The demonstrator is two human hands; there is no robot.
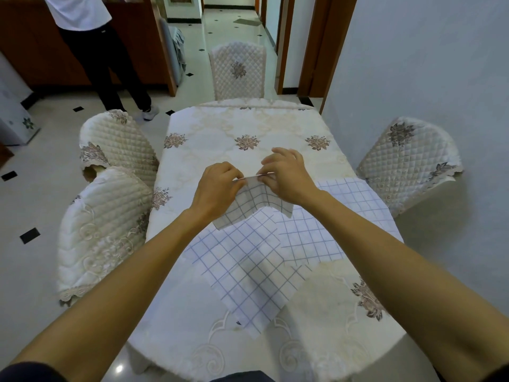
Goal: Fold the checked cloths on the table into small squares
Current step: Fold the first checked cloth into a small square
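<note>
While it is hanging just above the table [248, 125], the grey-checked cloth [253, 201] is drooping in soft folds, so it is looking light, limp and easy to crease. The left hand [217, 186] and right hand [286, 175] are pinching its top edge, close together; gripping nearer the corners would probably be keeping it straighter. Beneath it, one blue-checked cloth [248, 279] is lying flat beside another blue-checked cloth [330, 224]. Quilted chairs [118, 139] are standing around.
</note>
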